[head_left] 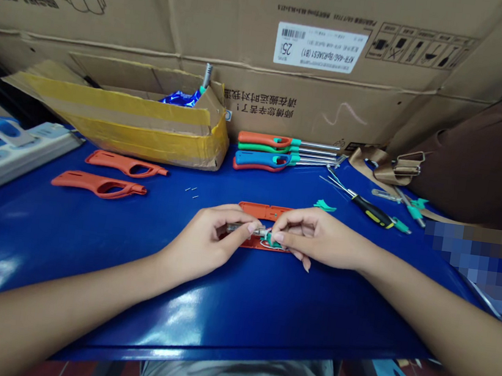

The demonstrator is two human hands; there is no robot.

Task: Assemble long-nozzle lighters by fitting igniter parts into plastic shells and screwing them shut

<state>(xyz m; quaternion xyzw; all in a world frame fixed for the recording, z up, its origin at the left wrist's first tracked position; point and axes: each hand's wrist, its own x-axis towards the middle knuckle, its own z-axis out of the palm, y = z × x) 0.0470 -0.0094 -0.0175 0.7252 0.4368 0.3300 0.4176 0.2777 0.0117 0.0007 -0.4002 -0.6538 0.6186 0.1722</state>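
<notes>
Near the table's front, my left hand [207, 239] pinches a clear lighter fuel tank [239, 228] between thumb and fingers. My right hand [318, 239] is closed in a pinch at the tank's right end, and its fingertips hide what they grip. Just under them show a teal plastic part [277, 241] and a thin white wire [266, 245]. One orange lighter casing half [255, 208] lies behind my fingers. Another orange casing half [250, 243] is directly below the tank, partly covered by both hands.
Two orange casings [98, 185] and tiny pins [192, 191] lie left. Assembled lighters [261, 160] are stacked behind. Rightward are teal triggers [325, 206], a screwdriver [372, 211] and a tan strap [380, 168]. A taped carton [148, 128] and power strip [19, 151] stand left.
</notes>
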